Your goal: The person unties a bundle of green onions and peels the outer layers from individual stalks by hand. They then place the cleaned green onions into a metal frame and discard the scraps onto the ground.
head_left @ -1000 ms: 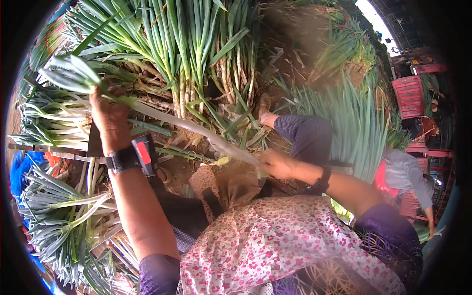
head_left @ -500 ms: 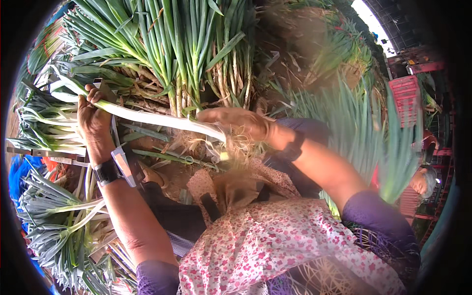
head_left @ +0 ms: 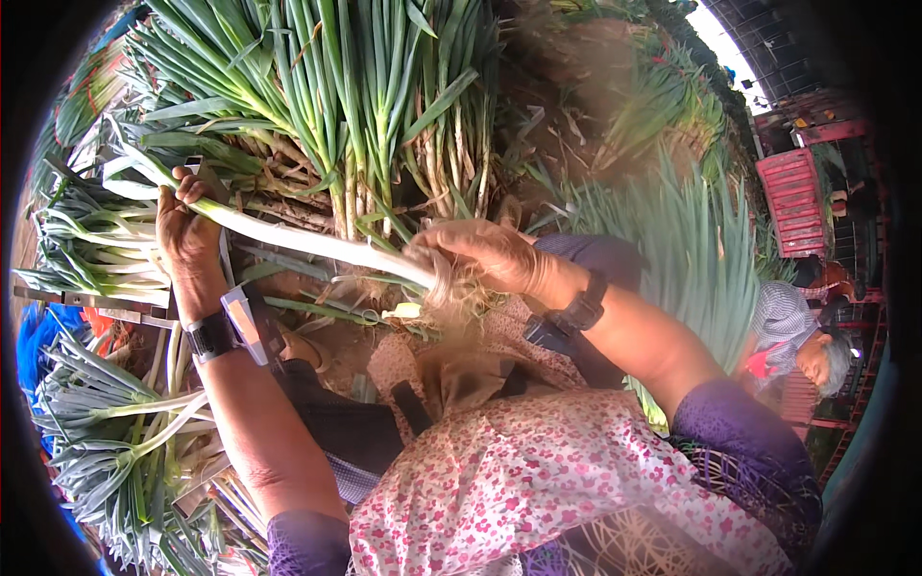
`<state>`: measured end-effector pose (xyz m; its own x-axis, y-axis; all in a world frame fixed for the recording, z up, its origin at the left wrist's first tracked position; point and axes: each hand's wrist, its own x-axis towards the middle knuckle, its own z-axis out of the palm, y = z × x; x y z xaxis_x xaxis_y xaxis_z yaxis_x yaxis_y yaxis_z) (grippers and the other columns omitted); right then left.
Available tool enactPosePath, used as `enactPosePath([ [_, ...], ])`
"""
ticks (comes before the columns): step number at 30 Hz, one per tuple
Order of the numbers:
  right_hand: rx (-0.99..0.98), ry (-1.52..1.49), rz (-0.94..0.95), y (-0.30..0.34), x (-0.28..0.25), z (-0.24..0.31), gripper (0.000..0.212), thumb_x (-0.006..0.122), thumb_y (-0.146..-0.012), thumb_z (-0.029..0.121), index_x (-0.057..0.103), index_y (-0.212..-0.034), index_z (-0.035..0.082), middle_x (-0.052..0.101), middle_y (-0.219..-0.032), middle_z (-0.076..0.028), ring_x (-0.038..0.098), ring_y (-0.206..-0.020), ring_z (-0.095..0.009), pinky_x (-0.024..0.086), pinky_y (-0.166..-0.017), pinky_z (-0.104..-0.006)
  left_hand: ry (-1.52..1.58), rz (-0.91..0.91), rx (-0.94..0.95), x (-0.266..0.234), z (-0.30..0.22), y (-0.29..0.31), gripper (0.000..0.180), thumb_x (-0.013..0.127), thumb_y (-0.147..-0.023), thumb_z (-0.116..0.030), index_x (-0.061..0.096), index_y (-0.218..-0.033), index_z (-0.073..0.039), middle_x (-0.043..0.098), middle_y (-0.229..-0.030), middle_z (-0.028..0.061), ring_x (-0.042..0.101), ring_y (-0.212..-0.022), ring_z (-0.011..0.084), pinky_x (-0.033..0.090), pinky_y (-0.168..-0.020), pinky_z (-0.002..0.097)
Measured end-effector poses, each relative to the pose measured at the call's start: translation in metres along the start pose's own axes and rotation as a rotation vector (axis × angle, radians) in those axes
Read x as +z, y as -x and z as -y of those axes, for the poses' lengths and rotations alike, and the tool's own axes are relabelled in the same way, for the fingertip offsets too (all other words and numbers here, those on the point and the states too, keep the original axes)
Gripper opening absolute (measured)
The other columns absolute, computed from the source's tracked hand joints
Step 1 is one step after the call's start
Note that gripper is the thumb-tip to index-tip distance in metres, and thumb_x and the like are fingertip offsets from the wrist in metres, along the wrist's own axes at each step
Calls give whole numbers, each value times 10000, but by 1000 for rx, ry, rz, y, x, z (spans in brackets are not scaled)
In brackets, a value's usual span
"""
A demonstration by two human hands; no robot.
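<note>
My left hand [head_left: 189,230] is closed around the upper part of a long green onion [head_left: 317,242], just below its leaves. The white stalk slants down to the right across the space in front of me. At its root end, my right hand [head_left: 485,252] is closed with bent fingers on loose, pale outer skin [head_left: 442,280] and roots. The fingertips are partly hidden there, so the exact grip is hard to see. Dry peelings lie beneath this end. A flowered apron [head_left: 509,461] covers my lap.
Unpeeled green onions [head_left: 375,115] lean in a thick bunch ahead. White-stemmed ones [head_left: 106,240] rest on a metal-edged rack at left, with more [head_left: 115,442] nearer. At right spread further green onions [head_left: 696,230], a bending person [head_left: 792,326] and a red crate [head_left: 792,202].
My right hand has shifted slightly right and nearer, pulling skin toward the root end. The left hand stays nearly still. At far right, raised green leaves no longer cover the other person.
</note>
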<state>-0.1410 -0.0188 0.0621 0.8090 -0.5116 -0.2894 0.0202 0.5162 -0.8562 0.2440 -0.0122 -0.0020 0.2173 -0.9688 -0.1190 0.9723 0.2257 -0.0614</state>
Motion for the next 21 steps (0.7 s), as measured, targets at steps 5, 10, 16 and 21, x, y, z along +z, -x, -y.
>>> enactPosePath([
  [5,-105,314,-112,-9,27,11,337,668,-808,273,643,-1014,7,641,-793,-43,587,-738,-98,479,-635,-276,-105,11,53,5,9,6,379,393,-953,-349,484,-939,19,398,-648,48,406,-578,156,393,-537,267],
  [10,6,954,-35,-12,39,22,197,626,-802,193,672,-887,22,631,-656,-77,583,-601,-106,457,-599,-267,-159,20,93,13,20,14,370,403,-948,-347,485,-937,14,400,-659,37,407,-586,139,390,-531,247],
  [16,-75,1002,-136,-12,37,-4,164,567,-772,148,674,-813,32,625,-620,-106,583,-539,-138,456,-554,-293,-220,76,126,19,35,11,331,392,-960,-294,474,-952,26,421,-687,57,411,-593,138,384,-515,236],
  [21,-42,1037,-130,-17,38,-11,161,574,-777,128,669,-843,15,634,-668,-96,585,-606,-127,468,-610,-275,-233,86,115,14,27,10,310,394,-960,-275,464,-971,27,500,-784,77,411,-594,142,383,-505,247],
])
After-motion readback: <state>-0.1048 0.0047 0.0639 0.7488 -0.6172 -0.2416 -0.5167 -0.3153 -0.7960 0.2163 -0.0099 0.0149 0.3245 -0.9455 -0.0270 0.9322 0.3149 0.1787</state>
